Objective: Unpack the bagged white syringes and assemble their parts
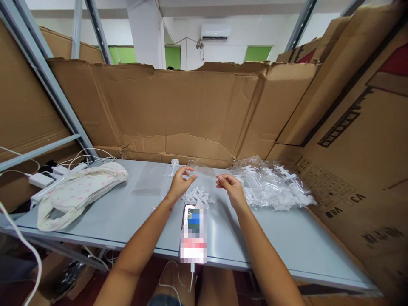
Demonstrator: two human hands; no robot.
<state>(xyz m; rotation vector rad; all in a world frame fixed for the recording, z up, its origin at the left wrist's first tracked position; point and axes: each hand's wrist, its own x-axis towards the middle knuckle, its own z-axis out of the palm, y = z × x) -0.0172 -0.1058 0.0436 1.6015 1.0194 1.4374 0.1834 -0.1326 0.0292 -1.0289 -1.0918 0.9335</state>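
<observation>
My left hand is above the table, its thumb and fingers apart and nothing plainly gripped. Just past its fingertips is a small clear round piece, its lower part hard to make out. A thin clear plastic bag spans the space between my hands. The thumb and fingers of my right hand pinch its right end. Below and between the hands lies a pile of small white plastic parts. Behind my left hand stands a white part with a round top and a thin stem.
On the right, clear bags of white parts are heaped. Flat clear bags lie at left, near a white fabric pouch and a power strip. A phone with a cable sits at the front edge. Cardboard walls surround the table.
</observation>
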